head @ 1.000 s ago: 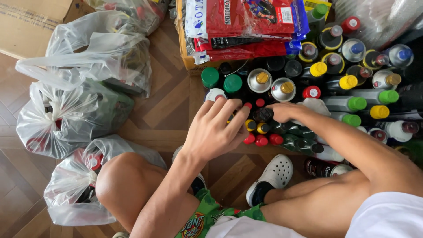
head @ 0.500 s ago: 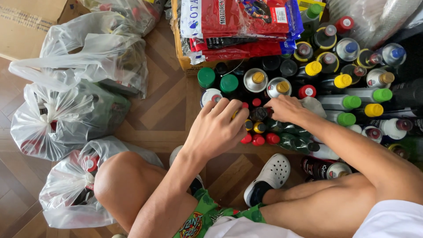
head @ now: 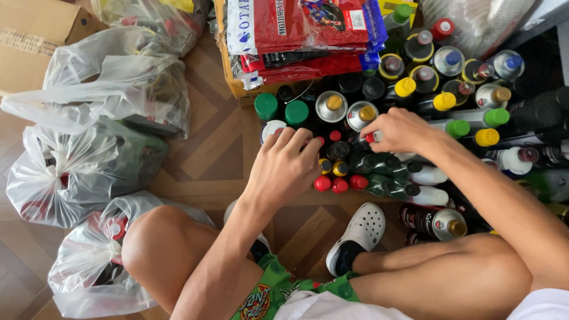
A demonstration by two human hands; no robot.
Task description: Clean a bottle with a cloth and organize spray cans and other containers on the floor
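Note:
I squat over a dense cluster of bottles on a wooden floor. My left hand point(head: 287, 167) rests fingers-down on small bottles with red caps point(head: 331, 184) and a white-capped bottle point(head: 272, 128). My right hand point(head: 399, 130) pinches a small dark bottle with a red cap point(head: 368, 138) lying among dark green bottles point(head: 379, 172). Behind them stand green-capped bottles point(head: 296, 112) and silver cans with gold caps point(head: 332, 105).
Several tied clear plastic bags point(head: 89, 148) of containers lie at the left. A stack of red packaged goods point(head: 308, 29) sits on a box at the top. More bottles with yellow, green and blue caps point(head: 468, 95) fill the right. My white clog point(head: 361, 231) is near the bottles.
Both hands have stayed over the small bottles; my right hand has curled tighter around the red-capped bottle, and my left fingers have shifted slightly.

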